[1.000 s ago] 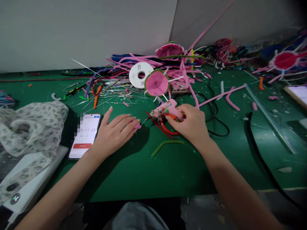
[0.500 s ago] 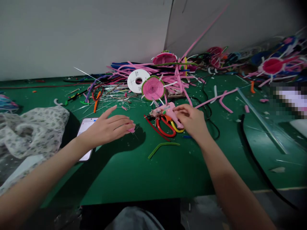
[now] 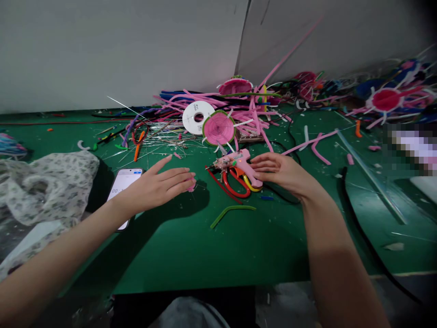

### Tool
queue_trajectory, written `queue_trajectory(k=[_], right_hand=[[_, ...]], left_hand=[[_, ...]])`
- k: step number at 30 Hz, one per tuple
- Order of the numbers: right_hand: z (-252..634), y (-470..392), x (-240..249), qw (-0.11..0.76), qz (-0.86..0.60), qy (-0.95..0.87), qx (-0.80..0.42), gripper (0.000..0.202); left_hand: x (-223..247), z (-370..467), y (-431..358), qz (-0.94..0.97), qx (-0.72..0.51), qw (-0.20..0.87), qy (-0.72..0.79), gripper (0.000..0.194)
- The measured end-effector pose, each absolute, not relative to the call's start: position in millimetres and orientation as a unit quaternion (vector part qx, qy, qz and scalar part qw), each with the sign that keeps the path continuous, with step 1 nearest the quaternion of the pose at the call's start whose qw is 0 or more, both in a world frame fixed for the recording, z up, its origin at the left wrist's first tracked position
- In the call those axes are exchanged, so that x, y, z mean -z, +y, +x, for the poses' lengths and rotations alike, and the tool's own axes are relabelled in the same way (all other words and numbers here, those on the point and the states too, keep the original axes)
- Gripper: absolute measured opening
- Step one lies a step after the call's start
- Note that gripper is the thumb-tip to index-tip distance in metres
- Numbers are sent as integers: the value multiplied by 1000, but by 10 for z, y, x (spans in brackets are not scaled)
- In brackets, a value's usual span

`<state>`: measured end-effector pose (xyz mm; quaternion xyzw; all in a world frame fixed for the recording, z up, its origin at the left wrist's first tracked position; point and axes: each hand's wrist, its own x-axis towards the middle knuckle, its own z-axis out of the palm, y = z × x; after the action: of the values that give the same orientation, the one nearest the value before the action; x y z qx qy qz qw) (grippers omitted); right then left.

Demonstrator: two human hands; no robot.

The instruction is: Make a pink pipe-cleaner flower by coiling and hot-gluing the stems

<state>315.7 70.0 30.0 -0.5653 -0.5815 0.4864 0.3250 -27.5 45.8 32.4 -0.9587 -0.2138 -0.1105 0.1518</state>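
My left hand (image 3: 164, 183) hovers over the green table, palm down. Its fingertips close on a small pink piece (image 3: 191, 184), mostly covered by the fingers, with fine clear strands trailing off. My right hand (image 3: 278, 171) is at the handle of a pink glue gun (image 3: 243, 163), its fingers stretched out and not wrapped round it; whether they touch it I cannot tell. Beneath the glue gun lie scissors (image 3: 239, 187) with red and yellow handles. A green pipe cleaner (image 3: 232, 209) lies bent in front of them. Behind stands a pink coiled disc (image 3: 219, 128) with a green rim.
A phone (image 3: 119, 184) lies partly under my left forearm, beside a patterned cloth (image 3: 51, 182). A white spool (image 3: 196, 116) leans before heaped pink pipe cleaners (image 3: 205, 98). To the right are a clear stick (image 3: 372, 177) and a black strip (image 3: 358, 228). A grey wall (image 3: 119, 50) rises behind.
My right hand has shifted round to the right side of the glue gun's handle, its fingers straighter. My left hand has moved slightly right, still with the pink piece.
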Motion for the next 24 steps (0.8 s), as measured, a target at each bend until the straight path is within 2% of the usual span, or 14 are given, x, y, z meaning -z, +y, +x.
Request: queue_trajectory(k=[11,17,21,24], right_hand=[[3215,735,-299,278,-554,-630,-469,32],[3250,742,-291,279,-547,-629,-477,38],[3101,687,-401,352,-604,-649,-300,25],[2812,526,-517,386,-586,-692,-169,12]], left_hand=[[-259,-217,306,-940,137,164,-267,35],[-209,-162,241,-926,142,197,-289,33],[-188,-135,215,-919,168,186,-303,34],[-179,-127,202,-916,178,176,-313,35]])
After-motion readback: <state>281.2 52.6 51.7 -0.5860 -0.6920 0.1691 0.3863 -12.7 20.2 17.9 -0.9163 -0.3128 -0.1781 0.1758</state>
